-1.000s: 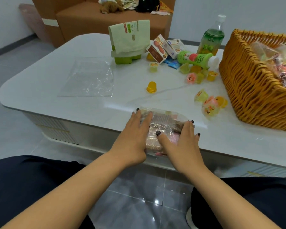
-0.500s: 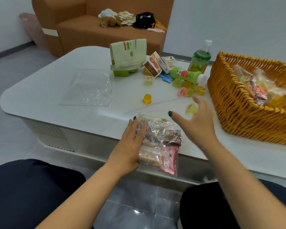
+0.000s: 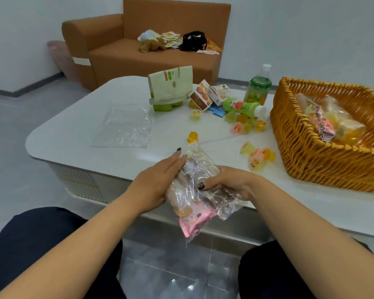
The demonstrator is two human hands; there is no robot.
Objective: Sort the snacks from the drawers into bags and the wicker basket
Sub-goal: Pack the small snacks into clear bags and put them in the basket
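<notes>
Both hands are on the clear plastic bag of wrapped snacks (image 3: 194, 190) at the near edge of the white bench (image 3: 73, 134), its pink-packet end hanging over the edge. The left hand (image 3: 153, 184) lies flat against the bag's left side, fingers straight. The right hand (image 3: 227, 184) curls around the bag's right side, thumb pressed on top. The woven orange wicker basket (image 3: 307, 152) sits far right on the bench, holding bagged snacks. Small jelly cups (image 3: 256, 156) lie scattered just beside it. An empty clear bag (image 3: 122, 126) lies flat to the left.
</notes>
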